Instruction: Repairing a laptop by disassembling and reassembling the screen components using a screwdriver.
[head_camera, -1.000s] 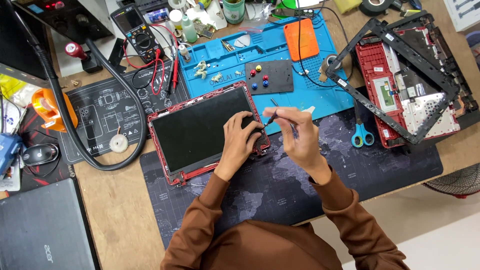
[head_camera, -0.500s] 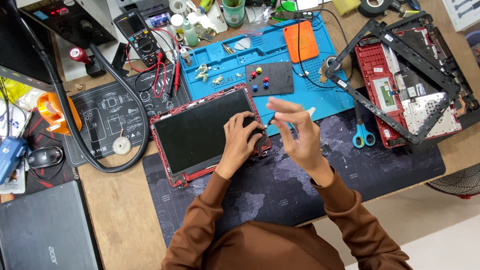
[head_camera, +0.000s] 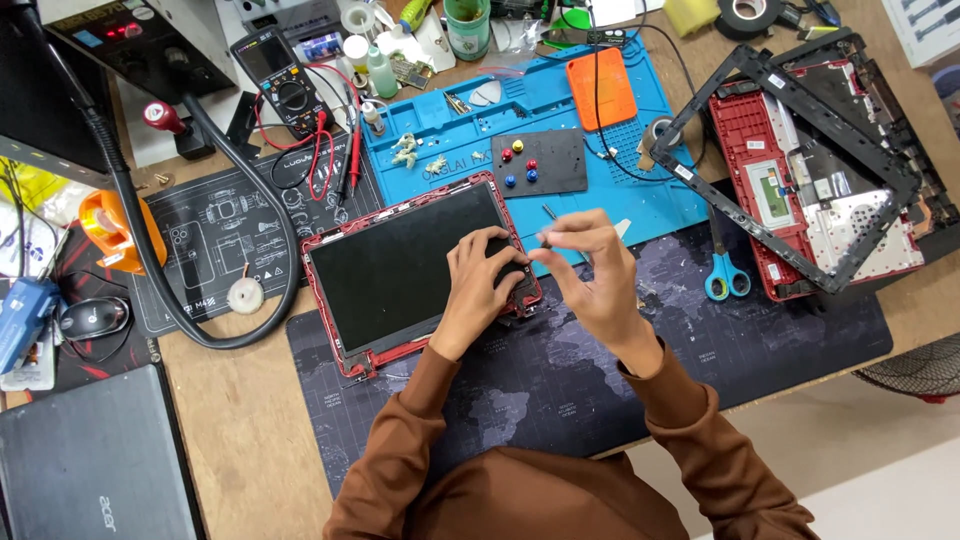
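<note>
A laptop screen panel in a red lid frame lies tilted on a dark world-map desk mat. My left hand rests on the panel's right edge, fingers curled over the corner. My right hand is raised just right of that corner, its fingertips pinching a thin dark screwdriver whose tip points up and away. Both arms wear brown sleeves.
A blue work mat behind holds an orange pad and a black tray with coloured knobs. A red laptop base under a loose black bezel, and blue scissors, lie right. A multimeter, hose and grey laptop sit left.
My right hand lifted off the panel's corner and turned, bringing the screwdriver up between its fingertips. My left hand stayed on the panel's right edge.
</note>
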